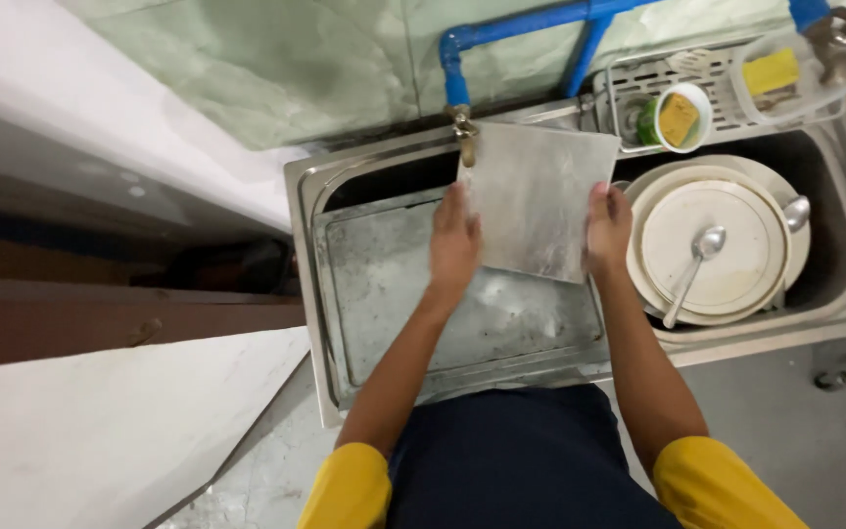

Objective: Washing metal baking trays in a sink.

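A person in yellow sleeves stands at a steel sink [307,196], holding a square metal tray [538,199] up under a brass tap [463,135] on a blue pipe [516,24]. The left hand [454,245] grips the tray's left edge, fingers curled over it; the right hand [607,230] clasps the right edge the same way, so the sheet hangs tilted between them above a larger flat tray [384,284] lying in the sink's left part. Whether water is running cannot be told.

The hold looks narrow: each hand has only an edge, and a wet, soapy surface could let the tray slide down and strike the flat tray below. Its upper corner sits close against the tap, so a lift or twist could knock the two together. Just beside the right hand, a stack of pale plates [712,245] carries a spoon [699,260], with a second spoon [796,211] at the rim; a swing of the tray to that side could clip the plates or flick the spoon off. Behind, a rack [638,83] holds a cup with a sponge [679,118], well clear of the hands
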